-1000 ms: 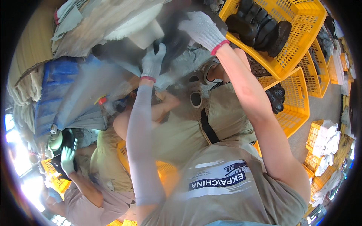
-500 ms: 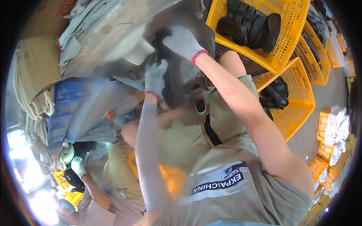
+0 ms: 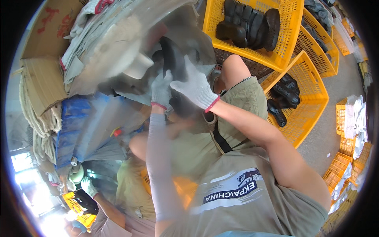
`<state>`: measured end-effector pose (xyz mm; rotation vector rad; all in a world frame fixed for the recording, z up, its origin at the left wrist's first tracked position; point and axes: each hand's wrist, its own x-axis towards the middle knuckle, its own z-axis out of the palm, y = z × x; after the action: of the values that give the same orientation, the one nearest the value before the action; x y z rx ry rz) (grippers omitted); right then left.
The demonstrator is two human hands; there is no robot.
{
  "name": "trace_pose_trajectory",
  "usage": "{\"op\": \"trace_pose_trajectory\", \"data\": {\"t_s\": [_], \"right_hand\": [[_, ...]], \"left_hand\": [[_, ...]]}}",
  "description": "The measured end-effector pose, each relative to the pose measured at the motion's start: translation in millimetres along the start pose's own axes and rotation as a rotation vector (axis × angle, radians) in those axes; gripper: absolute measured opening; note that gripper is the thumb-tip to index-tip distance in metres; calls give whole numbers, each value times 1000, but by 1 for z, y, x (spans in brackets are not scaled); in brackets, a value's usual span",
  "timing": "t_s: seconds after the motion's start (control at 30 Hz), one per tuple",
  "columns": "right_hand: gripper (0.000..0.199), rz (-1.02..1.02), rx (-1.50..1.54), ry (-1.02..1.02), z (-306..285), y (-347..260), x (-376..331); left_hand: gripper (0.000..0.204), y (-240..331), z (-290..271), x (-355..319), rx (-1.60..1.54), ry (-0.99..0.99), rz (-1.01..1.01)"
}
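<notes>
A pale cylindrical hub stands left as a worker's gloved left hand and right hand share a closed grip on one black shoe, handling apparently midway; far right, a yellow crate already holds dark shoes.

A grey floor stretches along the right side toward yellow perforated plastic crates piled near the rim with white cloth, while glaring white light shines at lower left, well below a brown cardboard box.
</notes>
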<state>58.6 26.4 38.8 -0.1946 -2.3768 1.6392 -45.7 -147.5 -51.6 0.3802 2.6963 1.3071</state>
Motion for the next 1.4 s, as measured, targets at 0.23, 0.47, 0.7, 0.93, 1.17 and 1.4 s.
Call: {"op": "trace_pose_trajectory", "data": {"t_s": [0.23, 0.47, 0.7, 0.93, 1.17, 1.4], "right_hand": [[108, -23, -78, 86, -25, 11, -40], [53, -396, -620, -368, -42, -17, -60], [38, -205, -154, -265, 32, -52, -15], [45, -179, -332, -249, 7, -58, -29], [48, -370, -464, -234, 32, -43, 11], [51, -557, -268, -210, 10, -36, -3]], "left_hand": [[34, 73, -8, -28, -687, -164, -331], [48, 22, 20, -13, -424, 201, -531], [28, -64, 4, 44, 608, 254, -314], [36, 27, 21, -13, -906, 389, -265], [45, 20, 3, 9, -1292, 301, -470], [54, 50, 5, -16, -1873, 126, -431]]}}
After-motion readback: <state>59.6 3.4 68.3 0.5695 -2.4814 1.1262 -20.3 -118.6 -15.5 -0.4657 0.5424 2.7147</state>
